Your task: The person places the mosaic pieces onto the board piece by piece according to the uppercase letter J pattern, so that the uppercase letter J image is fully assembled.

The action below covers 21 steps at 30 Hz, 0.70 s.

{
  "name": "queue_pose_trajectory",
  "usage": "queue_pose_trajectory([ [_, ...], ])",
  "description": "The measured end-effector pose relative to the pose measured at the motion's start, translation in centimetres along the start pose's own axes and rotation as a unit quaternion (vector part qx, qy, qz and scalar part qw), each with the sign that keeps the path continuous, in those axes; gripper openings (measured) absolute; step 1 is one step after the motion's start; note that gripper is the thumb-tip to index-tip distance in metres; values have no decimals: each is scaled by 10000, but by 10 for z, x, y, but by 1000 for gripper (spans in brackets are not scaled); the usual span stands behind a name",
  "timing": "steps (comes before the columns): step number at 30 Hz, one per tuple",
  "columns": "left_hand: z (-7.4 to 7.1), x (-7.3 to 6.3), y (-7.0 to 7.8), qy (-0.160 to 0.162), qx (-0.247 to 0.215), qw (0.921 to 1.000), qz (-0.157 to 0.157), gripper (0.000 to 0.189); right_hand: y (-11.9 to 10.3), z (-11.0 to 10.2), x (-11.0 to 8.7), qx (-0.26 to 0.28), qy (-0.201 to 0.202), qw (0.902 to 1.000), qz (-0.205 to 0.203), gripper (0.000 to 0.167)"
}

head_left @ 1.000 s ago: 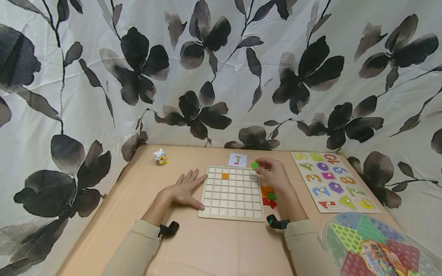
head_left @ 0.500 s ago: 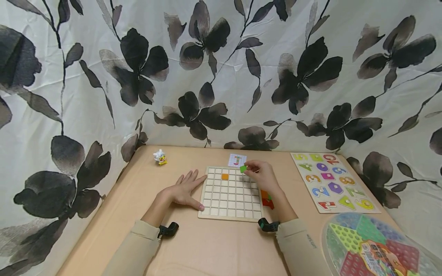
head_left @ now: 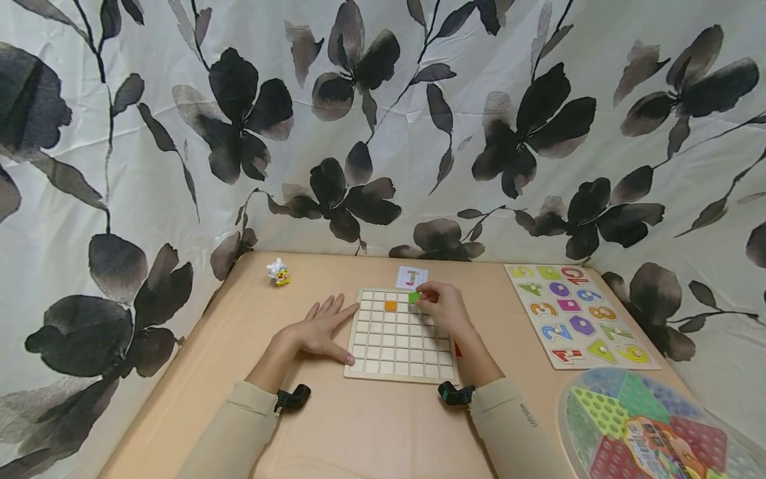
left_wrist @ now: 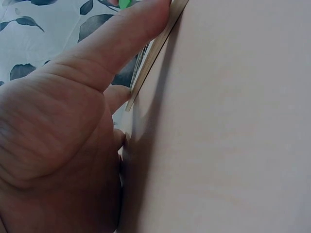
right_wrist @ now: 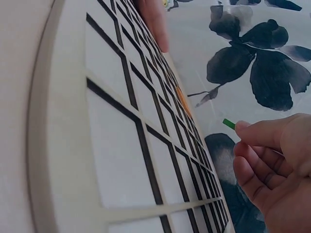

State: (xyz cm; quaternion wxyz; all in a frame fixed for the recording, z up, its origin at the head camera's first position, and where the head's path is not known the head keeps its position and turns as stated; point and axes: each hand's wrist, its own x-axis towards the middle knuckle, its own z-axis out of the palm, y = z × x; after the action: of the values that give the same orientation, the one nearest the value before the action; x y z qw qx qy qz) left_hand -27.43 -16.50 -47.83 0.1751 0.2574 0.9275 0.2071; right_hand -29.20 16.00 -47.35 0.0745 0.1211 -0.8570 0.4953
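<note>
A wooden grid board point(head_left: 399, 380) with white cells lies on the table. My left hand point(head_left: 317, 327) is spread flat at its left edge, with thumb and fingertips touching the frame. In the left wrist view the thumb point(left_wrist: 116, 39) reaches along the board's side. My right hand point(head_left: 444, 307) pinches a green square tile point(head_left: 413, 297) between thumb and fingers above the board's upper part. The right wrist view shows this green tile point(right_wrist: 229, 124) edge-on, held just off the grid. An orange square tile point(head_left: 390, 306) sits in a cell near the top.
A small pattern card point(head_left: 411, 277) lies behind the board. A red piece point(head_left: 457, 349) shows beside my right forearm, which hides other pieces. Further right are a number puzzle sheet point(head_left: 574, 316) and a clear tub of colourful pieces point(head_left: 652, 426). A small toy figure point(head_left: 278, 272) stands back left.
My right hand has moved left with the green tile, from the board's upper right corner to over its upper cells. The left hand has stayed in place.
</note>
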Motion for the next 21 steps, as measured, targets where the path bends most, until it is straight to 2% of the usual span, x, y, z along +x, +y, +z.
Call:
queue_pose_trajectory([
  [11, 0, 1, -1, 1, 0, 10000, -7, 126, 1, 16, 5, 1, -19, 9999, 166, 22],
  [21, 0, 2, -1, -29, -31, 10000, 7, 127, 6, 23, 5, -313, -57, 9992, 260, 20],
])
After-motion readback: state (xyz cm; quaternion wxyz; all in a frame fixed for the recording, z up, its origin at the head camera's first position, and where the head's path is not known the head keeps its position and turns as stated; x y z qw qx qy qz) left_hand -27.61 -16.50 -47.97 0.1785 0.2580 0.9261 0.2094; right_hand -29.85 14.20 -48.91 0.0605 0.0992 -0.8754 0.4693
